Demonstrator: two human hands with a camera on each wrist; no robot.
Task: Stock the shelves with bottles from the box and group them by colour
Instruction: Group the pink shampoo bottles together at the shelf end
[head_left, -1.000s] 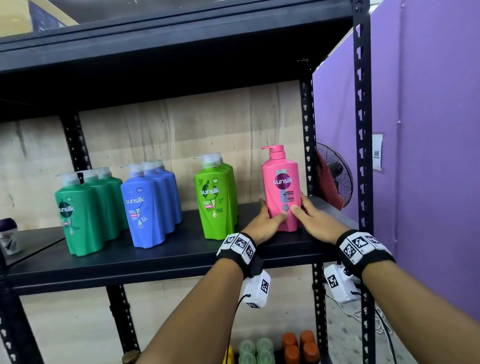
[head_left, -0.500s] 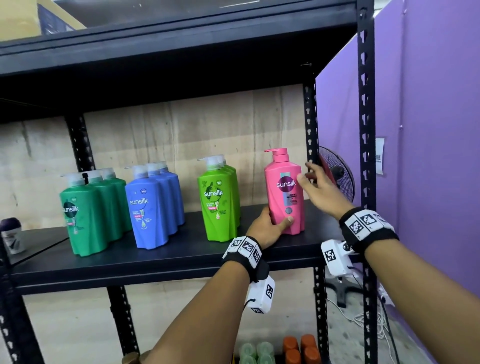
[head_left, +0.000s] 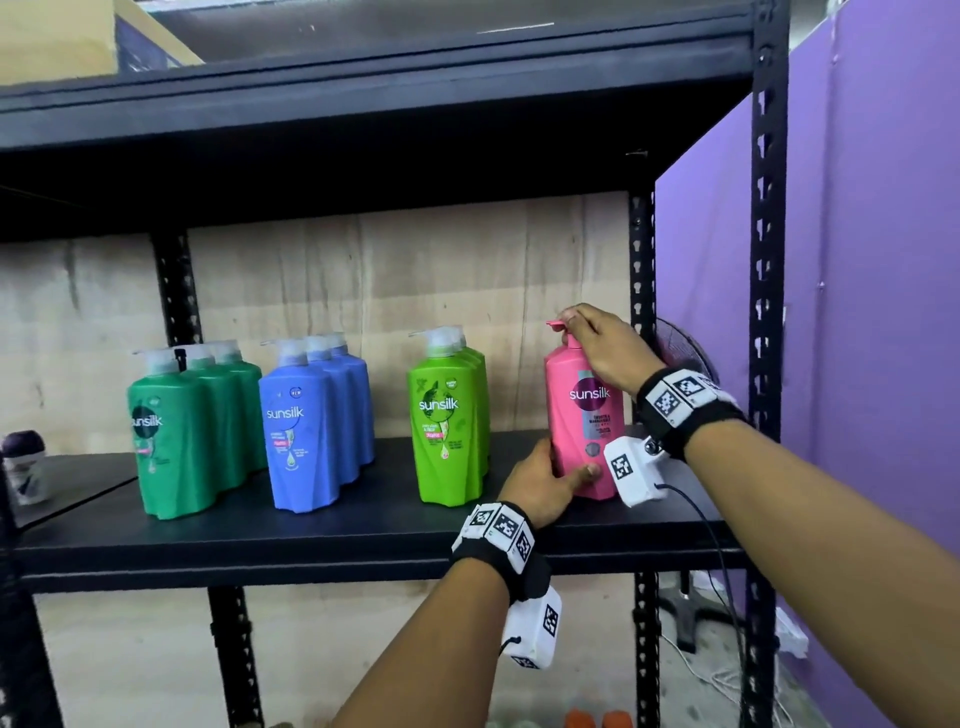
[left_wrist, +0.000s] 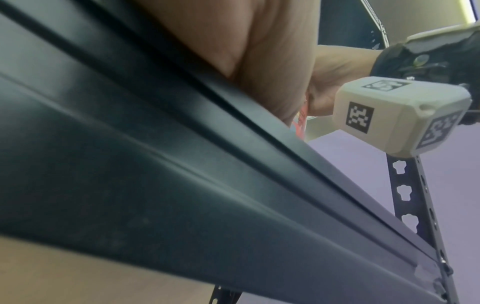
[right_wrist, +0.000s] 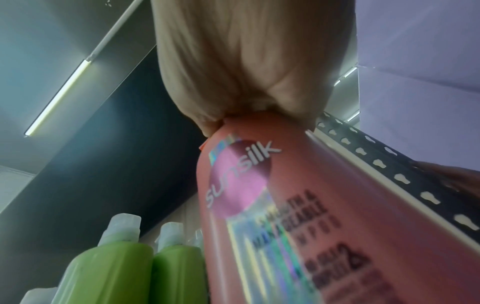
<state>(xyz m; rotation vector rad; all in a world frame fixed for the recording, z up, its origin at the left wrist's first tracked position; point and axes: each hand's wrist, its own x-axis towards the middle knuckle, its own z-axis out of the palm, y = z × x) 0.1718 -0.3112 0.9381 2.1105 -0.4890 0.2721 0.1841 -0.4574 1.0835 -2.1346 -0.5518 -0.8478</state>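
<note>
A pink pump bottle (head_left: 582, 415) stands upright at the right end of the black shelf (head_left: 311, 530). My left hand (head_left: 540, 480) grips its base, thumb across the front. My right hand (head_left: 592, 338) is closed over its pump head and neck; the right wrist view shows the palm (right_wrist: 246, 72) on top of the pink bottle (right_wrist: 298, 216). To the left stand grouped rows: lime green bottles (head_left: 449, 415), blue bottles (head_left: 311, 421), dark green bottles (head_left: 182, 431). In the left wrist view my left hand (left_wrist: 259, 51) rests on the shelf edge (left_wrist: 182, 174).
A black upright post (head_left: 769, 260) and a purple partition (head_left: 872, 312) bound the shelf on the right, with a fan (head_left: 680, 353) behind. A small roll-on container (head_left: 26, 462) sits far left. Orange caps (head_left: 597, 719) show on a lower level. The upper shelf (head_left: 363, 104) hangs close overhead.
My right hand rose from the bottle's base, past its side, to its pump head. The left hand stayed at the base.
</note>
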